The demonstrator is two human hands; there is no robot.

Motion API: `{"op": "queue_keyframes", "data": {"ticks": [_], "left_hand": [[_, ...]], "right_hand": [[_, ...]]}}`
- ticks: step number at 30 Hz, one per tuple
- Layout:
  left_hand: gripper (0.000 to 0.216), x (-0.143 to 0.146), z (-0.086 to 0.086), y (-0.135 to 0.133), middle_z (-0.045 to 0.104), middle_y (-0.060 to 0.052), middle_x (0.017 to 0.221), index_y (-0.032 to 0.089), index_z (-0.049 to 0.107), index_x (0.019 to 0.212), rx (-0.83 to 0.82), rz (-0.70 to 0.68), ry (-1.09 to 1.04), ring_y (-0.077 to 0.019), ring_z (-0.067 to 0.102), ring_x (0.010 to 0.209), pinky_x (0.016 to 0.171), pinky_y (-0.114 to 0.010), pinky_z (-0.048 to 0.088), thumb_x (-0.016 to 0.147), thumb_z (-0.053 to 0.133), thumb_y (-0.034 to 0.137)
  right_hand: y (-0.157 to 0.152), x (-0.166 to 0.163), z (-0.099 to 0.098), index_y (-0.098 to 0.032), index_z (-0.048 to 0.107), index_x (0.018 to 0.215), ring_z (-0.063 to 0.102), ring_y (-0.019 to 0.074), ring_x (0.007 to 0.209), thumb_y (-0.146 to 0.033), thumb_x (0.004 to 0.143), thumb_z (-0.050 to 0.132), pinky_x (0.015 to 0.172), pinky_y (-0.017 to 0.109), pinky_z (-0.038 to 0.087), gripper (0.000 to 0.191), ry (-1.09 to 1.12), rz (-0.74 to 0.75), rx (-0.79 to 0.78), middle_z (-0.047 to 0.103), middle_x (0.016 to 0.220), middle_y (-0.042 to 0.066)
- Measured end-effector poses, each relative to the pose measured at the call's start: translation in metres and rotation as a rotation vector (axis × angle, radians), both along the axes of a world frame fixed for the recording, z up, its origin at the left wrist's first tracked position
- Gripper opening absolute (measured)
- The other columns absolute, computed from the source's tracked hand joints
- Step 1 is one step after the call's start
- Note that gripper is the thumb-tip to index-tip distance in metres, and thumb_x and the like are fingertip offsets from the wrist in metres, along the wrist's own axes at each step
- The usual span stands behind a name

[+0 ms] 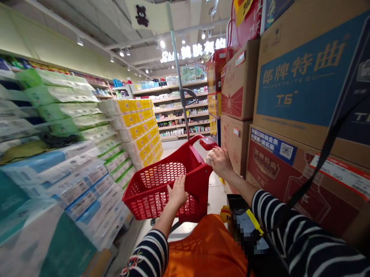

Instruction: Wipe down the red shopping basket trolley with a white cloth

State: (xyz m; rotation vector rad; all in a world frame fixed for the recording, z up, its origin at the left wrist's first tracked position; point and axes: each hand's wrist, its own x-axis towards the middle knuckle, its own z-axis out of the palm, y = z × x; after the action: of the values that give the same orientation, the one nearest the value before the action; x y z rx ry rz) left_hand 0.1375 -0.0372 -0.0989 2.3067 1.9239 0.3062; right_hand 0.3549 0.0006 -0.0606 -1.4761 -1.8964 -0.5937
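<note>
A red plastic shopping cart (166,190) stands turned sideways in front of me, its basket to the left and its handle side to the right. My left hand (178,192) lies against the near mesh wall, fingers stretched out and holding nothing. At the handle end (207,144), my right hand (219,160) is closed around a crumpled white wipe or cloth (209,158), pressed to the red frame. A thin pole (178,73) with a bear-printed flag (150,16) rises behind the cart.
Stacked tissue packs (82,175) line the left, with yellow-white packs (138,124) farther on. Tall cartons (295,72) crowd my right side. Shelves of small bottles (184,114) stand at the back. A dark bag (237,205) hangs by my right arm, partly blurred out.
</note>
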Motion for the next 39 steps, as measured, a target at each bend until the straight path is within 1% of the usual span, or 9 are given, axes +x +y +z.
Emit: {"op": "queue_keyframes", "data": {"ticks": [4,9,12,14,18,22,26,31,39], "left_hand": [[0.071,0.003,0.003,0.002,0.022,-0.007,0.148,0.023,0.023,0.139,-0.022,0.035,-0.094,-0.0228,0.018,0.136,0.107,-0.058,0.015,0.072,0.043,0.012],[0.055,0.016,0.025,0.01,0.026,-0.004,0.147,0.024,0.028,0.137,0.154,0.022,-0.308,-0.0166,0.021,0.135,0.111,-0.047,0.014,0.083,0.033,0.02],[0.049,0.03,0.035,0.017,0.031,-0.003,0.145,0.025,0.03,0.136,0.167,-0.065,-0.383,-0.0159,0.026,0.133,0.111,-0.045,0.014,0.087,0.03,0.028],[0.047,0.041,0.035,0.022,0.037,-0.005,0.142,0.023,0.035,0.134,0.15,-0.033,-0.417,-0.0167,0.033,0.13,0.109,-0.042,0.021,0.089,0.027,0.032],[0.042,0.063,0.029,0.027,0.052,-0.007,0.129,0.022,0.048,0.123,0.223,0.086,-0.338,-0.0195,0.045,0.119,0.101,-0.039,0.033,0.089,0.029,0.037],[0.039,0.073,0.019,0.029,0.05,-0.005,0.13,0.026,0.047,0.123,0.32,0.089,-0.177,-0.022,0.044,0.118,0.106,-0.05,0.021,0.086,0.04,0.035],[0.036,0.035,-0.003,0.029,0.053,-0.003,0.128,0.027,0.048,0.121,0.349,0.121,-0.131,-0.0211,0.046,0.115,0.109,-0.055,0.01,0.087,0.035,0.028],[0.041,-0.018,-0.028,0.029,0.05,-0.006,0.131,0.021,0.046,0.126,0.351,0.283,-0.109,-0.023,0.042,0.12,0.111,-0.048,0.011,0.088,0.032,0.026],[0.047,0.023,-0.022,0.041,0.042,-0.003,0.139,0.025,0.037,0.133,0.366,0.029,-0.114,-0.0199,0.036,0.127,0.111,-0.052,0.004,0.086,0.034,0.027]], "right_hand": [[-0.006,-0.033,-0.014,-0.015,0.055,0.115,0.034,0.027,0.123,-0.018,0.083,0.043,0.104,0.045,0.017,0.034,-0.054,0.048,-0.039,0.048,0.129,0.013],[-0.012,-0.09,-0.034,-0.01,0.043,0.129,0.029,0.0281,0.129,-0.024,0.083,0.042,0.107,0.047,0.011,0.048,-0.085,0.184,-0.18,0.041,0.136,0.015],[-0.015,-0.082,-0.027,-0.006,0.036,0.134,0.028,0.031,0.129,-0.03,0.077,0.048,0.106,0.052,0.01,0.063,-0.04,0.214,-0.257,0.038,0.138,0.017],[-0.018,-0.064,-0.021,-0.007,0.035,0.135,0.029,0.0303,0.129,-0.029,0.075,0.048,0.105,0.052,0.012,0.065,-0.009,0.215,-0.239,0.038,0.138,0.017],[-0.02,-0.034,-0.013,-0.012,0.038,0.134,0.033,0.0259,0.128,-0.018,0.076,0.04,0.105,0.049,0.014,0.058,0.084,0.143,-0.061,0.042,0.136,0.014],[-0.018,-0.028,-0.013,-0.012,0.048,0.126,0.035,0.0254,0.126,-0.011,0.073,0.04,0.106,0.049,0.011,0.053,0.109,0.065,0.008,0.044,0.135,0.013],[-0.021,-0.028,-0.018,-0.013,0.054,0.121,0.034,0.0263,0.127,-0.01,0.072,0.041,0.107,0.051,0.007,0.05,0.047,0.057,-0.056,0.044,0.135,0.012],[-0.022,-0.036,-0.03,-0.012,0.053,0.122,0.032,0.0271,0.128,-0.011,0.073,0.042,0.107,0.051,0.005,0.051,-0.027,0.092,-0.122,0.043,0.136,0.012],[-0.009,-0.063,-0.043,-0.011,0.053,0.122,0.03,0.029,0.129,-0.014,0.074,0.043,0.106,0.054,0.004,0.049,-0.139,0.148,-0.183,0.046,0.133,0.012]]}}
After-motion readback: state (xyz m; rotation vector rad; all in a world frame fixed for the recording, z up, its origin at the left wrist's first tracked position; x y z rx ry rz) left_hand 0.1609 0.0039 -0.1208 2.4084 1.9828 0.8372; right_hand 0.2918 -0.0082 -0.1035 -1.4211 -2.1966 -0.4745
